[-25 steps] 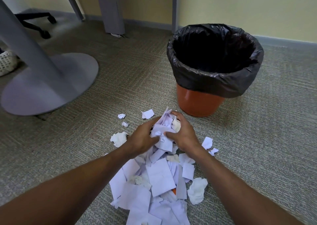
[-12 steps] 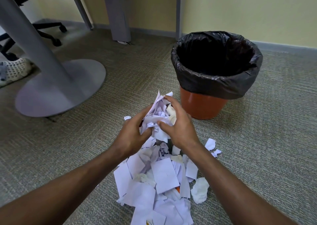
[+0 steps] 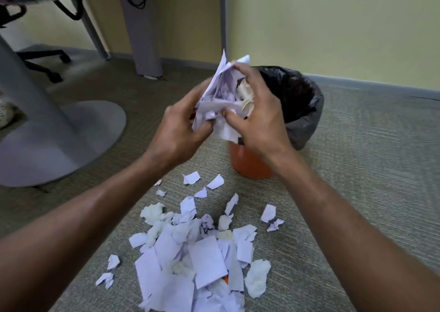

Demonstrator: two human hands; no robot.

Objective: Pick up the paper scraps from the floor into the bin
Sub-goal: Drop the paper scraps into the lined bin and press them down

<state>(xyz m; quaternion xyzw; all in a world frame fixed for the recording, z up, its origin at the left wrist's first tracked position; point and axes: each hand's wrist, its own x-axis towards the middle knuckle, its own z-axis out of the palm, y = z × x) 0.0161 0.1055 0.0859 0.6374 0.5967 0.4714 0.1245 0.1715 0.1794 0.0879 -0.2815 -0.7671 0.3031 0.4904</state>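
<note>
A bundle of white paper scraps [image 3: 221, 95] is pressed between my left hand [image 3: 176, 130] and my right hand [image 3: 257, 118], held in the air just in front of the bin. The orange bin [image 3: 250, 164] with a black liner [image 3: 302, 111] stands on the carpet behind my hands, and they hide most of its mouth. A pile of torn and crumpled paper scraps [image 3: 197, 252] lies on the floor below my forearms, with a few loose bits around it.
A grey round table base [image 3: 71, 142] and its slanted post stand at the left. A black chair base [image 3: 45, 61] is behind it, and a grey desk leg [image 3: 140, 25] by the yellow wall. Carpet lies open to the bin's right.
Both hands have lifted the bundle of scraps off the pile, up and forward to the near side of the bin. The view has tilted upward.
</note>
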